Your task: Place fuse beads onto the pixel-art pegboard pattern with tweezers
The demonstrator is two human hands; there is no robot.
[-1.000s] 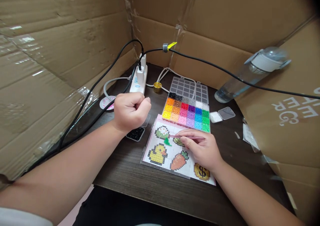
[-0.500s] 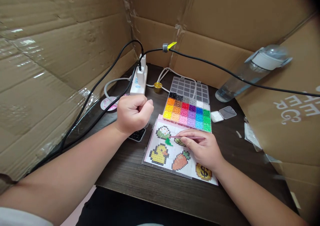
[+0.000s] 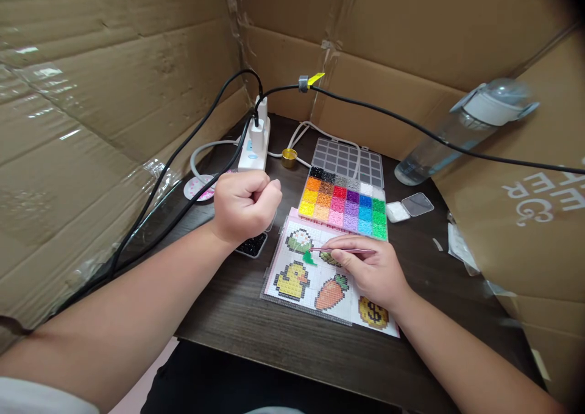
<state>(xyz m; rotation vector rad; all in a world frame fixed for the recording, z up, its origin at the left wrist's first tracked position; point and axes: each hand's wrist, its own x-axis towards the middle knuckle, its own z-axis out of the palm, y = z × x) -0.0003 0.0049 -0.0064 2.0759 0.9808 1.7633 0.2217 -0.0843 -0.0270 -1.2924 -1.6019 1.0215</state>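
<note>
My right hand [image 3: 375,275] pinches a pair of thin pink tweezers [image 3: 354,250], whose tips reach left to a small cluster of green beads [image 3: 309,259]. The cluster lies on a clear pegboard [image 3: 307,317] over a printed pattern sheet [image 3: 390,330] with pixel pictures, among them a yellow duck [image 3: 291,281], an orange carrot [image 3: 332,293] and a dollar coin [image 3: 373,312]. Raised left of the sheet, my left hand [image 3: 247,205] is closed in a fist; its inside is hidden. Behind the sheet an open bead box [image 3: 343,203] holds many colours in compartments.
A small box of black beads [image 3: 251,246] sits below my left fist. Black cables [image 3: 365,106] cross above the table from a white power strip [image 3: 252,156]. A gold cup [image 3: 289,158], a small white box [image 3: 397,211] and a water bottle [image 3: 450,136] stand around. Cardboard walls [image 3: 388,85] enclose the table.
The whole view has shifted very slightly. Both hands keep their poses, and the tweezers' tips stay at the green beads.
</note>
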